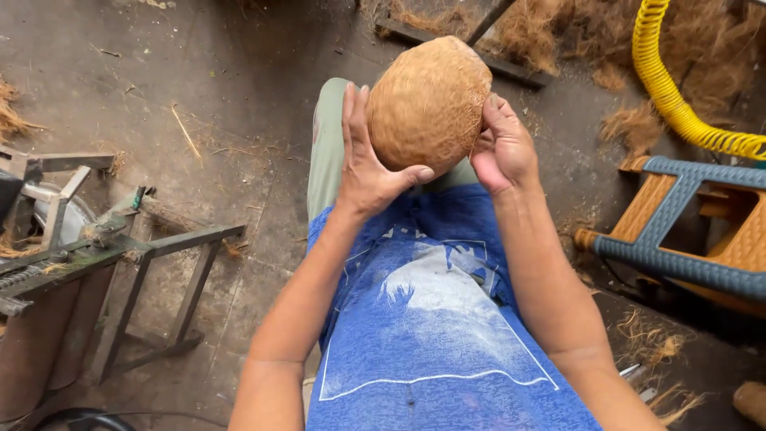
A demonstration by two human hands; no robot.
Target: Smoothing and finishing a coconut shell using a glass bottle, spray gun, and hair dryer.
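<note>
While both hands' grips clasp it, husked coconut (pixel 428 104) between left hand (pixel 369 164) and right hand (pixel 503 148), floor (pixel 239 88) room leftward.

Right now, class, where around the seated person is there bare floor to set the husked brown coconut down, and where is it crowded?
Bare floor lies between the green metal stand and the person's leg. It is crowded by the loose brown fibre, the yellow ribbed hose and the woven blue-framed stool. Left hand and right hand grip the coconut.
</note>
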